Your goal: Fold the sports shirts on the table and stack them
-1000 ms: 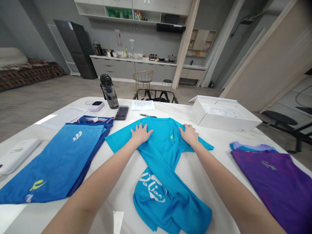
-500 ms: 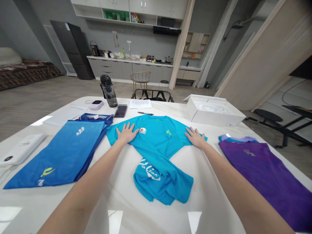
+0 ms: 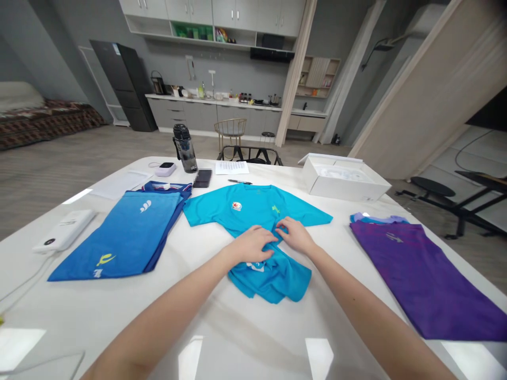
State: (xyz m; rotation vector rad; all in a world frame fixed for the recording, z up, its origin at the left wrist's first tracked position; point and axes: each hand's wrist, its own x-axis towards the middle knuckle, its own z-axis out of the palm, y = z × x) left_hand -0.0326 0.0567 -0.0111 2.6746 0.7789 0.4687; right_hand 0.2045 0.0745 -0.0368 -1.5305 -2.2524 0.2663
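A turquoise T-shirt (image 3: 257, 211) lies on the table, its collar at the far side and both sleeves spread outward. Its lower half is twisted and bunched toward me, with white lettering partly showing. My left hand (image 3: 255, 244) rests over the narrow twisted middle, fingers apart and bent onto the cloth. Just to its right, my right hand (image 3: 296, 235) touches the same part with curved, spread fingers. Neither hand shows fabric clearly pinched. The fingertips partly hide the folds beneath them.
On the left lie folded blue shirts (image 3: 130, 232) and a white power bank (image 3: 65, 230) with a cable. Folded purple clothing (image 3: 420, 274) lies on the right. Farther back are a dark bottle (image 3: 186, 150), a pen (image 3: 240, 182), a paper sheet (image 3: 232, 168) and a white box (image 3: 344, 182).
Both hands have left the sleeves and moved inward and closer to me, onto the shirt's twisted middle. The shirt still lies bunched at the bottom. The view has shifted slightly.
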